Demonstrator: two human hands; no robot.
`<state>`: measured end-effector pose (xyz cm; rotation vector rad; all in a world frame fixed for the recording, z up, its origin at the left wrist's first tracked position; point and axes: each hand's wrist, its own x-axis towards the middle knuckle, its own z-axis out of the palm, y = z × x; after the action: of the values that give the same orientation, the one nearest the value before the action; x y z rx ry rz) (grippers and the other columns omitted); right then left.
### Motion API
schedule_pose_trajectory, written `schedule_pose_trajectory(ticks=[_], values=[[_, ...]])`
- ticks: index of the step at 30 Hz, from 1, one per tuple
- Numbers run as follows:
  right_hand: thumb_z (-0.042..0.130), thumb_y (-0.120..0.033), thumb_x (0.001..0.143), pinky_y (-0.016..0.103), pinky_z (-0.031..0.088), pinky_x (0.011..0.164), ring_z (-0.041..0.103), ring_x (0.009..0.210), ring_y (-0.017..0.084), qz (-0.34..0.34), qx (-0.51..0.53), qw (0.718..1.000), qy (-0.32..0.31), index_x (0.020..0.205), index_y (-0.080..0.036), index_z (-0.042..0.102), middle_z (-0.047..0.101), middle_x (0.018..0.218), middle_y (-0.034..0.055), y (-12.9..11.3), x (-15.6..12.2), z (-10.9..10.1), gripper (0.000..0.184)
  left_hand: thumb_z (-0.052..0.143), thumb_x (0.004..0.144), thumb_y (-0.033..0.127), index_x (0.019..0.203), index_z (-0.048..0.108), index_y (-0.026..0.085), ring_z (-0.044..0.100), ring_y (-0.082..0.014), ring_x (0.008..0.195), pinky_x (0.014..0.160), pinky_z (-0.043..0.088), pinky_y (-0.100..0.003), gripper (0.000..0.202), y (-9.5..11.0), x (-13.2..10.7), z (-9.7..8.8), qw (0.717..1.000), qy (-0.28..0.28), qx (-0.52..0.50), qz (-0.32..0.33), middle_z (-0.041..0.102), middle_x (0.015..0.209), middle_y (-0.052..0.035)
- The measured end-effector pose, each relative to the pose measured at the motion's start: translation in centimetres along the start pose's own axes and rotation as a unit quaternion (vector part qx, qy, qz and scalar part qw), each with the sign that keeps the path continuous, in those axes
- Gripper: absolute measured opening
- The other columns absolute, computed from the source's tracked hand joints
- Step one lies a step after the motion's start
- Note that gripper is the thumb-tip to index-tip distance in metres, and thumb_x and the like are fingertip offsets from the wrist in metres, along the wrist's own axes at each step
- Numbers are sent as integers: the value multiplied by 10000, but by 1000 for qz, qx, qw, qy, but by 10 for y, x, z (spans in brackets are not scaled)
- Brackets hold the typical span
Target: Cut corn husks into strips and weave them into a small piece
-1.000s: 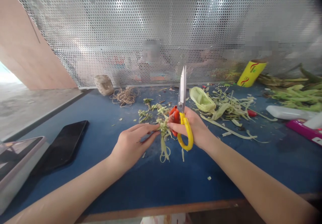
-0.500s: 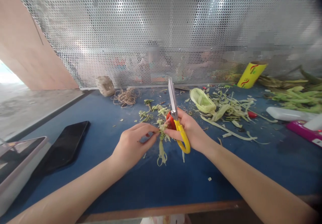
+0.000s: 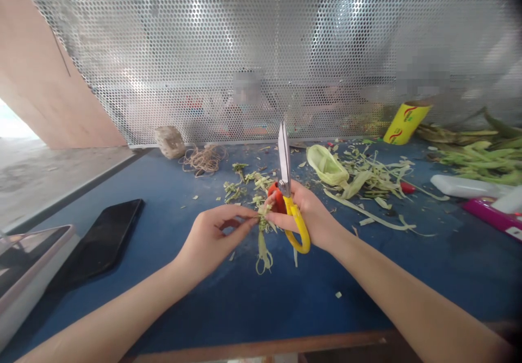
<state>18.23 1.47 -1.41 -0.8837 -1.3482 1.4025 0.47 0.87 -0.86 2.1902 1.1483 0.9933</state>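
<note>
My right hand (image 3: 312, 216) grips a pair of scissors (image 3: 290, 200) with one yellow and one orange handle; the closed blades point straight up. Its fingertips also pinch a small bunch of pale green husk strips (image 3: 263, 238) that hangs down to the blue table (image 3: 244, 297). My left hand (image 3: 212, 238) meets it from the left, thumb and fingers pinched on the same strips. Green trimmings (image 3: 248, 180) lie scattered just behind both hands.
A black phone (image 3: 106, 238) and a grey tray (image 3: 24, 268) lie at the left. Twine (image 3: 203, 159) and a stone-like lump (image 3: 169, 140) sit by the perforated metal screen (image 3: 261, 53). Husk scraps (image 3: 359, 175), a yellow roll (image 3: 404, 123), green stalks (image 3: 485, 156) and a pink-white object (image 3: 489, 208) fill the right.
The scissors tilted left from one second ago, then came back nearly upright. Both hands stay pinched together on the strips, barely shifted.
</note>
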Motion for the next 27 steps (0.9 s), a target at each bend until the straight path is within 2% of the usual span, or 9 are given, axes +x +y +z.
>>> schedule_pose_trajectory(ticks=[2,6,9,13,17,20,22,24,27], values=[[667,-113,556,256,462,673,566,713,108,1,5,1000,-5,807,-217,421,515,732,-48,2,0,0,367,554,754,203,798,656,182,618,-117,664,598,499,-188,113,0,0,0,999,4,28,29,676,753,-13],[686,-155,549,267,471,682,569,711,117,-3,-9,1000,1,810,-217,418,518,729,-42,2,0,1,379,511,777,164,825,641,159,607,-112,704,652,488,-191,138,1,0,-1,986,3,106,131,655,778,-28],[698,-180,543,267,478,663,567,680,115,1,-31,999,8,813,-216,413,527,722,-41,-1,0,1,395,480,797,164,817,637,149,601,-116,708,667,484,-201,159,3,1,-1,980,-12,119,156,647,768,-37],[697,-184,557,267,474,670,561,646,104,7,-49,999,1,807,-212,411,538,715,-42,-6,-3,3,380,500,793,187,801,661,180,611,-118,710,673,483,-198,161,4,2,-1,989,-22,85,120,675,799,-28],[710,-207,552,265,484,622,566,623,107,3,-51,999,15,811,-218,392,549,723,-39,-4,-1,2,410,517,780,225,754,672,191,614,-131,657,612,486,-211,161,5,2,-2,998,-21,45,30,689,736,-13],[695,-260,579,249,469,555,570,615,109,-9,-73,997,22,838,-217,376,568,752,-26,0,2,-5,413,511,782,240,693,656,163,585,-111,565,542,476,-198,187,6,5,-5,999,-19,-32,-40,665,640,-5],[687,-302,590,250,456,549,567,613,115,-6,-137,990,34,814,-213,375,559,722,-31,1,4,-14,394,516,780,244,663,644,149,556,-92,514,520,472,-190,197,5,8,-7,993,-12,-96,-74,647,606,0],[694,-336,577,261,439,547,550,590,124,19,-260,963,65,769,-209,382,540,678,-37,-3,3,-25,388,539,766,253,657,641,143,546,-84,505,518,472,-188,186,3,12,-9,984,2,-144,-101,643,608,-2],[680,-365,595,275,416,535,536,554,143,57,-464,869,164,740,-209,391,537,635,-18,-14,0,-44,359,571,747,259,698,651,136,556,-87,543,535,478,-194,155,-1,14,-10,970,19,-199,-137,656,654,-16]])
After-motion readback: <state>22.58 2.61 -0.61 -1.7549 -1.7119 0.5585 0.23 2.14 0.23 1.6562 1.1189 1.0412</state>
